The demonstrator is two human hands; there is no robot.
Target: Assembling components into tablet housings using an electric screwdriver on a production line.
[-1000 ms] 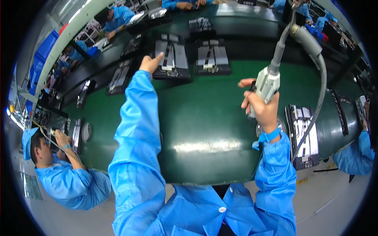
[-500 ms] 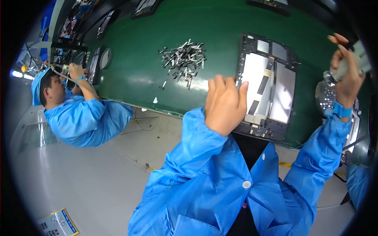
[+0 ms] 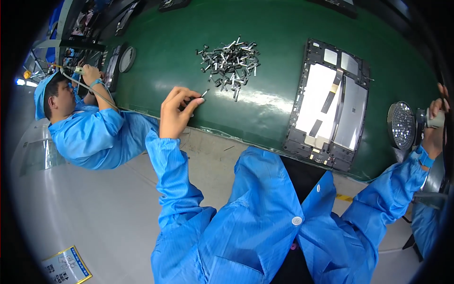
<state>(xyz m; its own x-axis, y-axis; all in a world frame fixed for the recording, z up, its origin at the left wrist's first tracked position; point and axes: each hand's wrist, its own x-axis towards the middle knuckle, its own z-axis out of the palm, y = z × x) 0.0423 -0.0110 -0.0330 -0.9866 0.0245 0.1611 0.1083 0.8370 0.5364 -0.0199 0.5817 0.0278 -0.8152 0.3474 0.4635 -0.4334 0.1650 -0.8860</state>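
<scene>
At the table's near side, left of the opened tablet-like device, my left hand (image 3: 177,110) pinches a small black-and-silver strip piece (image 3: 205,93) between thumb and forefinger. Just beyond it is a loose pile of similar small strip pieces (image 3: 230,64). The opened device (image 3: 347,120), a black frame with silver panels and a dark ribbon cable, lies flat on the green table. At the far right edge my right hand (image 3: 431,139) is closed around a pale handheld tool (image 3: 435,119), partly cut off by the rim. Beside it sits a round dish (image 3: 402,124) full of small shiny bits.
A co-worker (image 3: 85,120) in blue works at the table's left end, near another round dish (image 3: 127,59). Further dark device frames (image 3: 172,4) lie along the far edge. The green table (image 3: 156,75) ends in a near edge running in front of me.
My left hand has left the device's left edge and moved left, now pinching a small strip piece. My right hand has lowered and moved right with the pale tool.
</scene>
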